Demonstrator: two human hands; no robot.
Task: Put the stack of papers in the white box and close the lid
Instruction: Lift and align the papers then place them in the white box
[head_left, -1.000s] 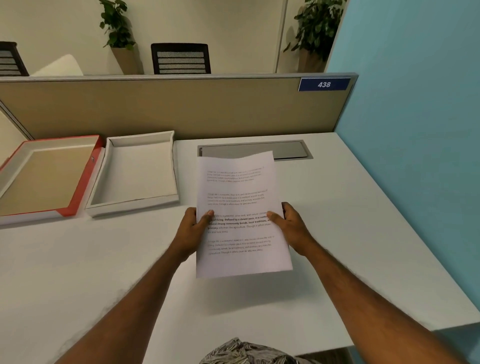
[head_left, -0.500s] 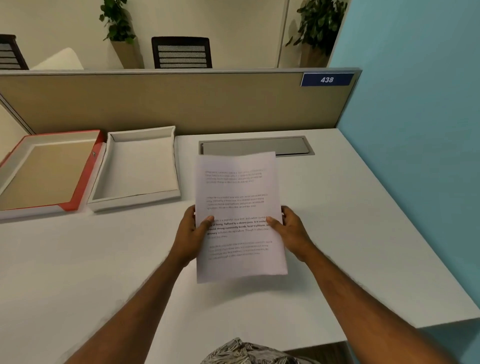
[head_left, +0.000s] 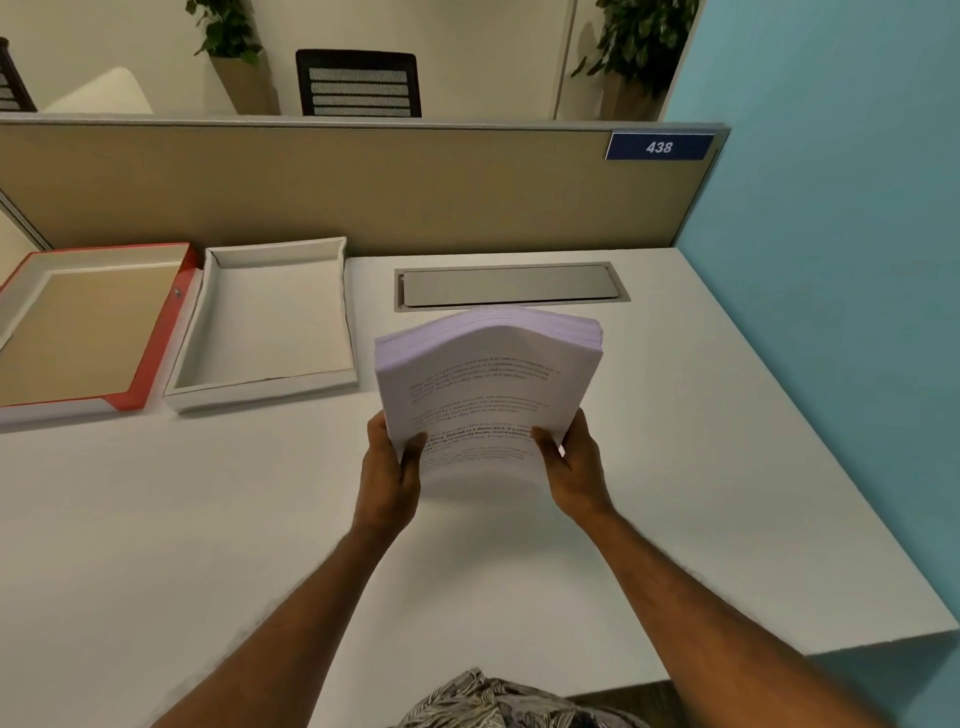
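Note:
A thick stack of printed white papers (head_left: 488, 384) stands tilted on its near edge above the white desk, its top edge bowed upward. My left hand (head_left: 389, 478) grips its left side and my right hand (head_left: 576, 473) grips its right side, thumbs on the printed face. The white box (head_left: 265, 325) lies open with nothing in it, left of the stack and apart from it. Its red-edged lid (head_left: 83, 327) lies inside-up to the left of the box, touching it.
A grey cable hatch (head_left: 506, 286) is set into the desk behind the stack. A beige partition (head_left: 337, 182) closes the back of the desk and a blue wall (head_left: 841, 260) the right side. The desk's front edge runs near my body.
The stack was flat in both hands, face up. Now its far end has been raised, so it stands tilted and its thick top edge shows. Both hands keep their grip.

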